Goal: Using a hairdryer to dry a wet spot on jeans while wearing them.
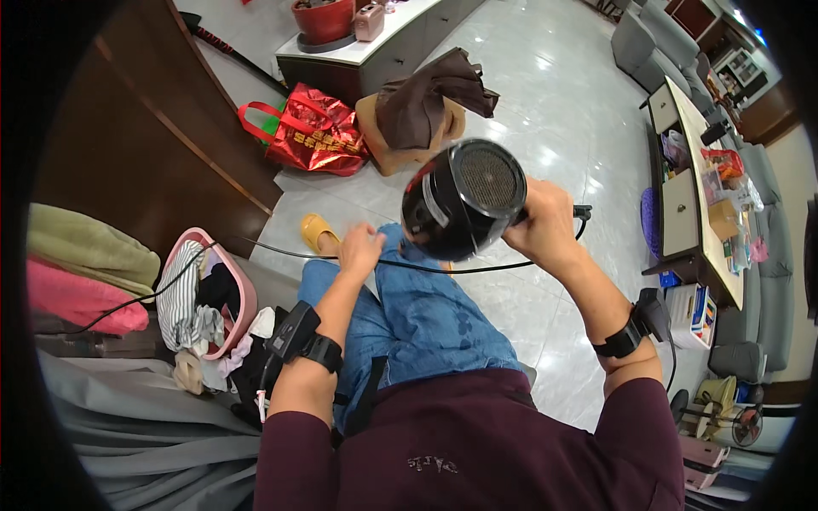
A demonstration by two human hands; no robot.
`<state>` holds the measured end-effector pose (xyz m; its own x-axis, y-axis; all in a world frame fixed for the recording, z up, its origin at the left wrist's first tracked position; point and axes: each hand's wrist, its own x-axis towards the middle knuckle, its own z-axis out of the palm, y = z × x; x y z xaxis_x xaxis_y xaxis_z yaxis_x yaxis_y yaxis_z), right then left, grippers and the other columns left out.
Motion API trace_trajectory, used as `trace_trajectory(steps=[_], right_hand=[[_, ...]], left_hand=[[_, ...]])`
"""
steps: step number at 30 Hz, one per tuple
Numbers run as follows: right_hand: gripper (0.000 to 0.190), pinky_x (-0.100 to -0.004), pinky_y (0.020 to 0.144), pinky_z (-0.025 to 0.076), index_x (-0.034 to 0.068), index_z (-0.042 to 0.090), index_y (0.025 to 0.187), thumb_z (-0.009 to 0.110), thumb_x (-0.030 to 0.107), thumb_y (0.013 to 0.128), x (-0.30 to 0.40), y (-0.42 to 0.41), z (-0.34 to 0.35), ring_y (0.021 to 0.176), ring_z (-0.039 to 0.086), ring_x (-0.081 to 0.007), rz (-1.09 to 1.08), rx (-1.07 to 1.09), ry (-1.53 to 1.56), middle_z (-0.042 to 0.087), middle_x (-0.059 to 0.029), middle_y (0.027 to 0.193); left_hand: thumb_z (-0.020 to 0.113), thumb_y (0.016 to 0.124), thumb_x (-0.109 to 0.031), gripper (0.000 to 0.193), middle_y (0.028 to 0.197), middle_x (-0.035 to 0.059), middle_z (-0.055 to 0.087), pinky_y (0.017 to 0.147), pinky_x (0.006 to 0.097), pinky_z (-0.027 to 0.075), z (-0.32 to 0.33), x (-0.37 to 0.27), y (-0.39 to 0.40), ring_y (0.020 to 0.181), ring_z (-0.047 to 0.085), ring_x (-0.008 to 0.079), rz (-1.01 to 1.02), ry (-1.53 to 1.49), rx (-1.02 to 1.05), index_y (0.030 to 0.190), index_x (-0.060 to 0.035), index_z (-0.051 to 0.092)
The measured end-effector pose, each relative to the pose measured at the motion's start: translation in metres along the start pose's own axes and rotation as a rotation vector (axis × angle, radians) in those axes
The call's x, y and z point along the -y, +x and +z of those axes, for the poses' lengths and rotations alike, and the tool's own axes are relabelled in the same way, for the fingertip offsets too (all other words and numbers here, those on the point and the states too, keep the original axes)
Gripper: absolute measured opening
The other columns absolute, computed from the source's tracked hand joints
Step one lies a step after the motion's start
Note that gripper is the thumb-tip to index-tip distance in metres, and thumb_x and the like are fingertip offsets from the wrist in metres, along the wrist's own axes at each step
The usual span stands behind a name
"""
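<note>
My right hand [543, 223] grips the handle of a black hair dryer [428, 207], its round mesh air intake [491, 175] facing up towards me. From the handle's end, beyond that hand, a black power cord [470, 271] loops back across my legs and runs off to the left. Slightly blurred, my left hand [361, 250] hovers over my knee beside the cord, its fingers curled; whether they hold anything is unclear. Below both hands are my blue jeans [434, 313], with dark damp-looking spots on one thigh.
A pink laundry basket [241, 332] of clothes stands left, near folded towels [96, 255]. Ahead sit a shiny red bag [319, 137] and a brown cloth [415, 108] on a tan item. A cluttered low table [687, 185] and grey sofa [773, 255] line the right.
</note>
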<state>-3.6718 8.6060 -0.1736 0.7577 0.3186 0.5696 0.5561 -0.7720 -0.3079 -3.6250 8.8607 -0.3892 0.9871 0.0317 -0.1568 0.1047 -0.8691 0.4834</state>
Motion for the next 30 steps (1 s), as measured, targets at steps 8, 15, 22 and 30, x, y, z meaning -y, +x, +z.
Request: trace_trajectory(steps=[8, 15, 22, 30], right_hand=[[0.028, -0.0354, 0.055, 0.045, 0.012, 0.062, 0.082, 0.072, 0.009, 0.057, 0.000, 0.000, 0.014, 0.063, 0.059, -0.0269, 0.024, 0.021, 0.033, 0.059, -0.0050, 0.071], [0.024, -0.0346, 0.055, 0.046, 0.009, 0.061, 0.079, 0.070, 0.005, 0.057, -0.004, 0.006, 0.021, 0.063, 0.061, -0.0266, 0.206, 0.050, 0.162, 0.061, -0.0074, 0.072], [0.026, -0.0349, 0.057, 0.048, 0.010, 0.061, 0.085, 0.067, 0.006, 0.060, -0.005, 0.001, -0.013, 0.065, 0.061, -0.0294, 0.147, 0.243, 0.122, 0.061, -0.0092, 0.073], [0.026, -0.0344, 0.056, 0.048, 0.012, 0.061, 0.088, 0.067, 0.008, 0.063, -0.006, -0.005, -0.025, 0.065, 0.061, -0.0295, 0.120, 0.269, 0.136, 0.062, -0.0098, 0.074]], left_hand=[[0.067, 0.073, -0.026, 0.016, 0.086, 0.0113, 0.066, 0.082, 0.0424, 0.041, 0.004, -0.007, 0.014, 0.090, 0.061, 0.0278, -0.003, 0.041, 0.213, 0.078, -0.0107, 0.064], [0.065, 0.076, -0.019, 0.013, 0.084, 0.0116, 0.063, 0.076, 0.0437, 0.040, 0.001, -0.006, 0.009, 0.085, 0.058, 0.0307, 0.192, 0.049, -0.033, 0.080, -0.0072, 0.060], [0.063, 0.078, -0.018, 0.013, 0.080, 0.0115, 0.057, 0.071, 0.0416, 0.040, -0.011, -0.006, -0.054, 0.080, 0.055, 0.0316, 0.388, -0.119, -0.181, 0.081, -0.0064, 0.057], [0.064, 0.080, -0.022, 0.019, 0.073, 0.0102, 0.054, 0.065, 0.0405, 0.039, 0.006, -0.037, -0.149, 0.073, 0.054, 0.0297, 0.645, -0.224, 0.150, 0.075, -0.0060, 0.054]])
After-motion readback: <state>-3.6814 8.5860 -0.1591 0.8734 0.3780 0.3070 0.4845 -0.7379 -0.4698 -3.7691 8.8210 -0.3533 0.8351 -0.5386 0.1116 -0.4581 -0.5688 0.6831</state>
